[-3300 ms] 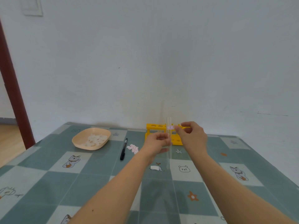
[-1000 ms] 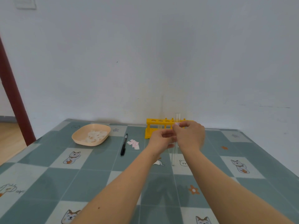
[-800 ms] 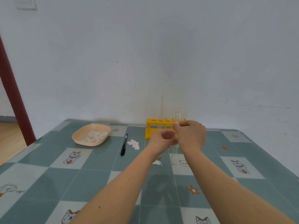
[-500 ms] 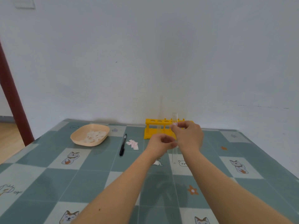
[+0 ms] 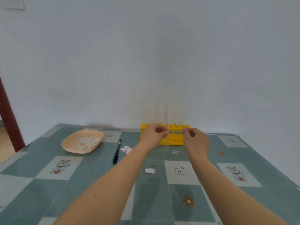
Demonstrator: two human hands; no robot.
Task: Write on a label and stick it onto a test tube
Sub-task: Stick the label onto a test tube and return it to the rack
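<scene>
A clear glass test tube (image 5: 166,109) stands upright in front of the yellow rack (image 5: 176,140), with a small pink-edged label (image 5: 166,114) stuck near its top. My left hand (image 5: 153,134) is shut on the tube's middle, fingertips pinching it. To the right of the tube, my right hand (image 5: 195,140) is off it, with loosely curled fingers and nothing in them. A black pen (image 5: 117,151) and several loose labels (image 5: 127,149) lie on the table left of my left forearm.
A beige dish (image 5: 71,144) with white scraps sits at the left. A second faint clear tube (image 5: 158,111) stands in the rack. A white paper scrap (image 5: 148,171) lies between my forearms. The wall is just behind the rack; a dark door frame (image 5: 8,120) is at far left.
My right hand let go of the tube's top and moved right. The tube rose, so the label shows above my hands. My left hand still holds the tube.
</scene>
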